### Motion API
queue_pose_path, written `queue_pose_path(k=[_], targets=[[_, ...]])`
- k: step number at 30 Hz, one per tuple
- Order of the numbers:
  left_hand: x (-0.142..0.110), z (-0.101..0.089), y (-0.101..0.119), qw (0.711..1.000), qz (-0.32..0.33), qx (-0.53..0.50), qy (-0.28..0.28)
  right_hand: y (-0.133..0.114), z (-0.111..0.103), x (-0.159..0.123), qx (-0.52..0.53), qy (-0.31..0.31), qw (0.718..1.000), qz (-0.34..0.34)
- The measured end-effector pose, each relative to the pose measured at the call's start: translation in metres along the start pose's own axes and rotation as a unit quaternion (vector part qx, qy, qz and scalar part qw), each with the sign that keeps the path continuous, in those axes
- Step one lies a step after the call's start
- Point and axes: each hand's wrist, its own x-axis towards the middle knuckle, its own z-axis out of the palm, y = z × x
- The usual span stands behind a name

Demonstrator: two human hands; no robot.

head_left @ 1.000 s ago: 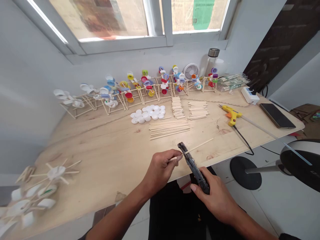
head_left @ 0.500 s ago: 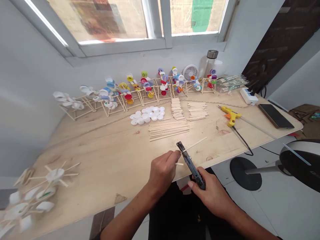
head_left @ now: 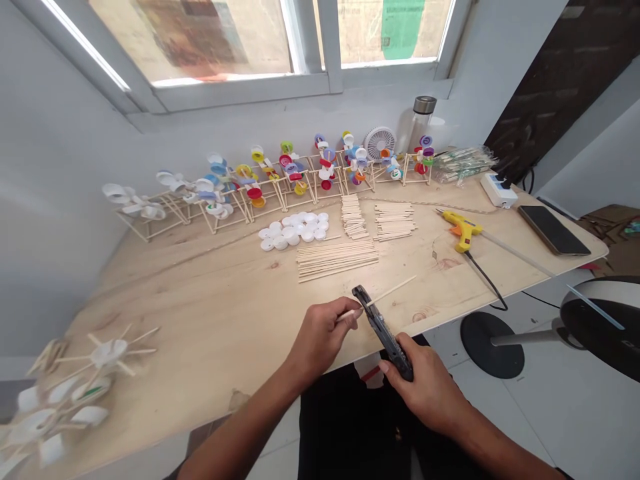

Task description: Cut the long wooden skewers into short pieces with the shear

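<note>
In the head view, at the near edge of the wooden counter, the left hand pinches a thin wooden stick between thumb and fingertips, while the right hand is closed round the handles of dark cutting pliers whose tip meets the stick, which runs on toward 2 o'clock. At 12 o'clock from the hands lie a stick bundle and white caps, with a yellow glue gun at 2 o'clock; no writing is readable anywhere.
</note>
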Motion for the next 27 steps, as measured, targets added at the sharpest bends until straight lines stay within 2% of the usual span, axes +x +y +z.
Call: queue_pose_path(k=[3,5,8,11,16,19,23,27], targets=[[-0.006,0.015,-0.006,0.987,0.057,0.123,0.092,0.000,0.002,0.004,0.023,-0.003,1.000,0.015],[-0.008,0.020,-0.008,0.979,0.074,0.159,0.105,0.000,0.002,0.004,0.039,-0.007,0.999,0.023],[-0.007,0.018,-0.006,0.991,0.062,0.096,0.075,0.000,-0.002,0.002,0.048,-0.021,0.998,0.028],[-0.002,0.009,-0.001,1.000,0.008,0.001,0.024,-0.001,-0.006,0.001,0.037,-0.025,0.999,0.027],[0.006,-0.004,0.003,0.992,-0.054,-0.108,-0.043,-0.001,-0.007,-0.001,0.012,-0.020,1.000,0.007],[0.008,-0.006,0.003,0.989,-0.064,-0.120,-0.058,0.000,-0.006,0.000,0.002,-0.018,1.000,0.000],[0.007,-0.001,0.001,0.996,-0.053,-0.059,-0.032,0.002,-0.002,0.004,-0.004,-0.006,1.000,0.008],[0.001,0.015,-0.005,0.996,0.015,0.062,0.058,0.002,0.001,0.008,0.001,0.008,1.000,0.016]])
